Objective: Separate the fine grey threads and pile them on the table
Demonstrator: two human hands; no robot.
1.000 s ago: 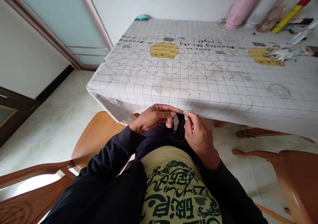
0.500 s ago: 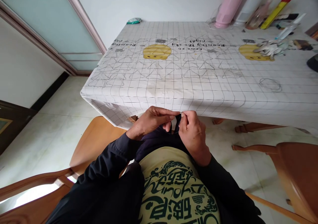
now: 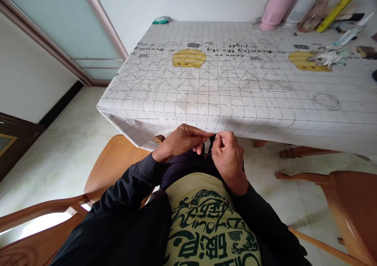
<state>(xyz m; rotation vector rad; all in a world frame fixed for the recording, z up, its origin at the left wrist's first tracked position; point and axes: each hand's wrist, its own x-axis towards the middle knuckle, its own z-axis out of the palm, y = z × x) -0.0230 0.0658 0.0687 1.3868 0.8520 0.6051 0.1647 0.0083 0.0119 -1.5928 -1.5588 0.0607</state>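
Observation:
Both hands meet over my lap, just in front of the table edge, with their fingertips almost touching. My left hand (image 3: 188, 140) is closed in a pinch, its index finger stretched towards the right hand. My right hand (image 3: 228, 152) is closed too, thumb against the bent index finger. Between them runs a thin wire (image 3: 207, 154), pinched by both hands and showing as a faint line below the fingers. Most of it is hidden. On the tablecloth beyond lie several thin bent wire outlines (image 3: 249, 76), roughly triangular. A loose wire coil (image 3: 326, 101) rests to their right.
A white checked tablecloth (image 3: 188, 105) covers the table. At the back right stand a pink cylinder (image 3: 278, 6) and a yellow-red box (image 3: 338, 10), near crumpled gloves (image 3: 330, 57). A green packet (image 3: 161, 20) lies at the far left corner. Wooden chairs (image 3: 118, 164) flank me.
The view has shifted slightly, so the table items appear a little further right and higher. Both hands keep nearly the same pinched pose on the wire.

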